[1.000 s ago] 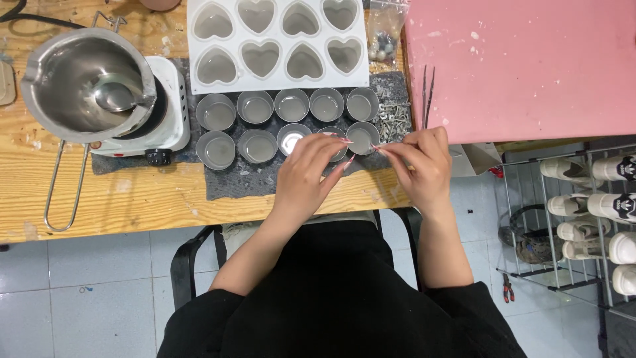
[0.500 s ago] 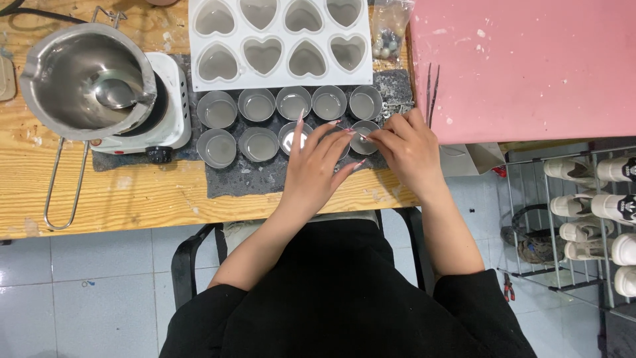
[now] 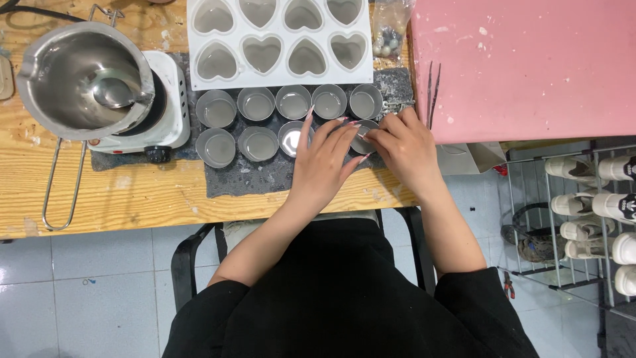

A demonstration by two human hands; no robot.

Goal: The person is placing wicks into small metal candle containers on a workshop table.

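At the upper left of the frame a steel pouring pot (image 3: 79, 79) with a spoon inside is sitting on a small white hot plate (image 3: 169, 109), and its long wire handle is hanging down over the wooden counter (image 3: 126, 195). In the upper middle a white heart-shaped mould (image 3: 278, 41) is lying with its cavities filled. Just below it, small round metal cups (image 3: 256, 104) are standing in two rows on a grey mat (image 3: 245, 179).

In the middle of the frame the left hand (image 3: 323, 159) is resting over the lower row, its fingers (image 3: 311, 119) lying apart, long and loose, touching the cup rims. Just beside it the right hand (image 3: 405, 149) is meeting it over the last lower cup (image 3: 363, 140), with fingertips pinched together on something very small; I cannot tell what it is, because the hands are hiding it.

To do this well, I think the left hand should be steadying the cup while the right is placing the small piece in the centre, slowly, without tipping the cup or touching its neighbours.

At the right, thin tweezers (image 3: 432, 93) are lying at the edge of a pink board (image 3: 530, 66), and at the far right a wire rack with shoes (image 3: 589, 205) is standing on the floor
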